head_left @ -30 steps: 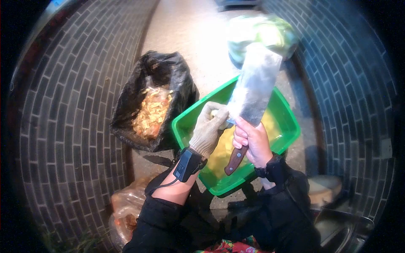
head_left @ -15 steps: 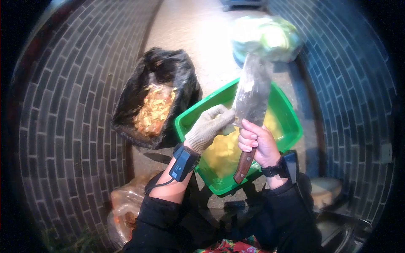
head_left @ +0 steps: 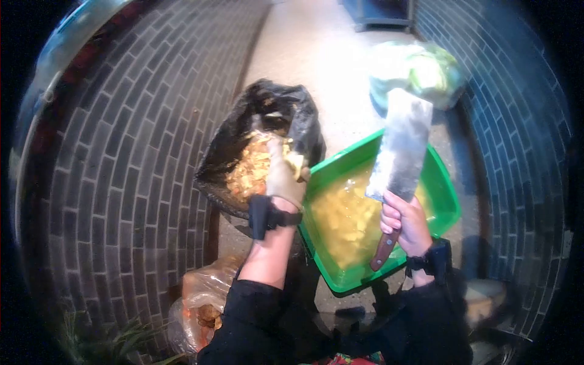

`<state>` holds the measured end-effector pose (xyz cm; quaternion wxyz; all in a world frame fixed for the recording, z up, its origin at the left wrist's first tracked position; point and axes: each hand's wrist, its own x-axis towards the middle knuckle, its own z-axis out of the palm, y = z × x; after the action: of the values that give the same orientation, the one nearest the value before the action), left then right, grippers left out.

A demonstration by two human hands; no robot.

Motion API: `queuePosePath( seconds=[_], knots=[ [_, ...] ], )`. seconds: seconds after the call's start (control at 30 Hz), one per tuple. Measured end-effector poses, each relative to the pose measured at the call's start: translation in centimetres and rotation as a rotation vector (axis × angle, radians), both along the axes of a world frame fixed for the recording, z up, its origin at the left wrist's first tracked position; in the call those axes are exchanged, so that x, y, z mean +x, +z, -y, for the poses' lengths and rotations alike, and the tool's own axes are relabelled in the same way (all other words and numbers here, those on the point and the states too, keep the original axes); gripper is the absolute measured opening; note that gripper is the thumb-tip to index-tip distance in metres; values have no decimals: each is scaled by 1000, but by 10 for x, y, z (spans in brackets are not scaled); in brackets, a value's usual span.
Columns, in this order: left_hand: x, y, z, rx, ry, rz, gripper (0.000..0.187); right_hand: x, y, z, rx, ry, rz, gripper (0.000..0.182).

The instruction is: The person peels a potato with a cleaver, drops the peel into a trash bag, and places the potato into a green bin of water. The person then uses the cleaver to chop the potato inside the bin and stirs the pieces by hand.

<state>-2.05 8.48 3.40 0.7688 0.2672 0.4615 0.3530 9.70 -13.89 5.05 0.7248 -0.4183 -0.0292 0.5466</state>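
My right hand (head_left: 406, 222) is closed round the brown wooden handle of a cleaver (head_left: 401, 146), its broad blade pointing up and away. Beneath the cleaver stands a green plastic tub (head_left: 447, 188) of cloudy water with yellow chunks (head_left: 347, 213) that look like cut potato. My left hand (head_left: 285, 176), in a pale knitted glove, reaches over a black-bag-lined bin (head_left: 307, 121). A pale yellow potato piece (head_left: 296, 163) shows at its fingers, which are partly blurred. Yellow and orange peelings (head_left: 248, 170) lie inside the bin, just beyond and left of the glove.
A plastic bag of cabbage (head_left: 420, 70) sits beyond the tub. Brick-patterned walls (head_left: 146, 121) rise on both sides. At lower left are a clear plastic bag (head_left: 207, 292) with brownish items and some green leaves (head_left: 109, 340). A dark blue wheeled unit (head_left: 380, 13) stands at the back.
My left hand has moved left from the cleaver's blade to over the bin. My right hand still holds the cleaver, now away from the left hand. The camera view has shifted slightly.
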Motion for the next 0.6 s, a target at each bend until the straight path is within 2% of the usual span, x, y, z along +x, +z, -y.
queuePosePath(
  seconds=[0.03,0.13,0.17,0.2,0.27,0.3,0.33,0.4,0.43,0.47,0.57,0.6],
  knots=[
    [-13,-21,-15,-55,-17,142,53,0,0,1,13,9,3,7],
    [-18,-22,-18,-48,33,215,49,1,2,3,-4,10,22,6],
    [-15,-15,-11,-37,90,168,38,1,2,4,-2,8,18,6],
    [-14,-22,-11,-36,89,168,38,2,2,5,-3,3,11,7],
    [-10,-39,-9,250,-142,213,28,2,1,6,4,-1,13,7],
    [-2,-20,0,-98,-29,303,24,3,1,7,13,-2,21,8],
    [2,-18,5,-106,-43,301,24,3,-1,8,7,-17,20,8],
    [9,-15,14,26,-178,291,23,4,-5,8,-16,7,88,11],
    [10,-14,19,101,-253,241,32,4,-6,7,-21,5,101,11],
    [12,-7,26,95,-265,242,32,4,-6,6,-26,-7,101,11],
    [14,4,41,288,-525,77,38,2,-7,4,-45,-8,222,12],
    [15,5,44,285,-533,76,38,2,-6,3,-48,-15,219,12]
  ],
)
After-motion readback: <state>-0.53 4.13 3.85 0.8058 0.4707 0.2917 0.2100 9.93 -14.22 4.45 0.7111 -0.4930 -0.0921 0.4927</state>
